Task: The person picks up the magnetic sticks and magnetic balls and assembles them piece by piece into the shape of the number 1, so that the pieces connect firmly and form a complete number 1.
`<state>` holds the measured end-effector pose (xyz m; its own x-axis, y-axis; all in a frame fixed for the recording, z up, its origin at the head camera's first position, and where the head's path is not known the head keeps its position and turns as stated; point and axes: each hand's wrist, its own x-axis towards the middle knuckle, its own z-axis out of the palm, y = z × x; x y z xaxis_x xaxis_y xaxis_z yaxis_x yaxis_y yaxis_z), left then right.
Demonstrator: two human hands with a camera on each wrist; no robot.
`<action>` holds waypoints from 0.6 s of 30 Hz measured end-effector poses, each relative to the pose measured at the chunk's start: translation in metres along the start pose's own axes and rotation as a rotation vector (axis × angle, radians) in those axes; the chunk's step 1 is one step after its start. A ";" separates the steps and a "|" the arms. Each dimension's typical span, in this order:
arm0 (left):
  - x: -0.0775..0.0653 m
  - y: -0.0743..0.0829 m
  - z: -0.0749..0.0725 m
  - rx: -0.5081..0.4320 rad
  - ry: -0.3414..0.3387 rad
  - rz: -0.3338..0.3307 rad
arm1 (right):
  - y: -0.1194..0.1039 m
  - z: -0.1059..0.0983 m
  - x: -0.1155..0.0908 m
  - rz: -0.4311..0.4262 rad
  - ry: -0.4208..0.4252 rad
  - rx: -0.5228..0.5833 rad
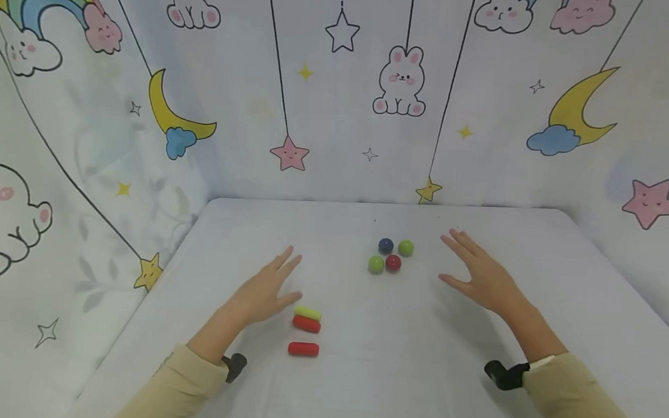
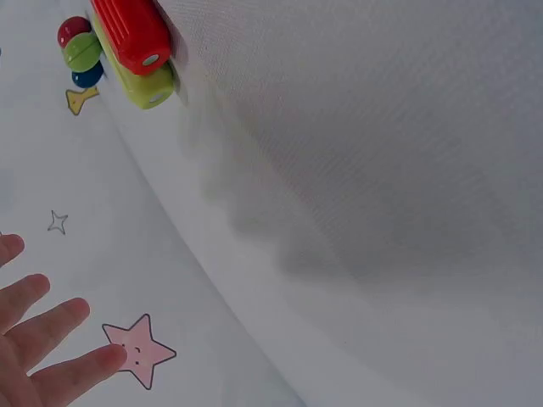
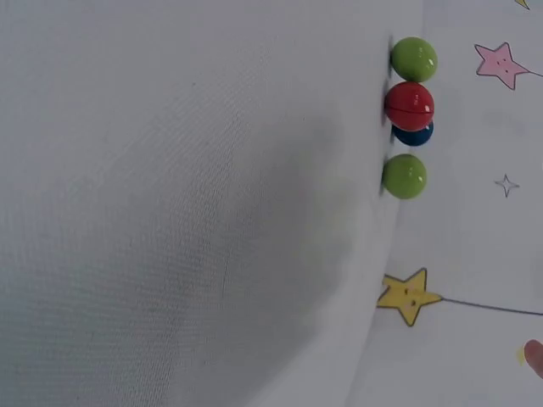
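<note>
My left hand (image 1: 263, 291) hovers over the white table with fingers spread and nothing in them. Just right of its thumb lie a yellow-green cylinder (image 1: 308, 313) and a red cylinder (image 1: 307, 324) side by side. A second red cylinder (image 1: 303, 349) lies apart, nearer to me. Farther back sits a loose cluster of small glossy balls: a blue ball (image 1: 386, 246), a red ball (image 1: 393, 262), a green ball (image 1: 376, 264) and another green ball (image 1: 406, 248). To the right of these balls, my right hand (image 1: 482, 275) is held above the table, its fingers extended and holding nothing.
The table (image 1: 381, 378) has a white cover. Behind it and at both sides hangs a white cloth (image 1: 340, 120) printed with stars, moons and animals. Each wrist carries a black device, such as the one on the right wrist (image 1: 505, 375).
</note>
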<state>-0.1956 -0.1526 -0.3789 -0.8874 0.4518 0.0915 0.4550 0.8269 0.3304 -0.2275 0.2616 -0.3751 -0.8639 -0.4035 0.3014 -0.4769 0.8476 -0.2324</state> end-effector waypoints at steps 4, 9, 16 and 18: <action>0.000 0.002 0.002 -0.008 -0.008 0.004 | 0.001 0.005 0.004 -0.013 0.011 0.007; -0.002 0.003 0.003 -0.003 -0.026 -0.041 | -0.002 0.014 0.010 -0.016 0.007 0.026; 0.001 0.005 0.011 -0.026 -0.063 -0.073 | -0.003 0.020 0.012 -0.011 0.020 0.032; 0.002 0.006 0.013 -0.025 -0.067 -0.071 | -0.003 0.021 0.012 -0.011 0.022 0.029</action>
<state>-0.1939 -0.1425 -0.3886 -0.9101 0.4143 0.0047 0.3885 0.8495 0.3570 -0.2397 0.2475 -0.3905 -0.8551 -0.4049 0.3238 -0.4911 0.8329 -0.2552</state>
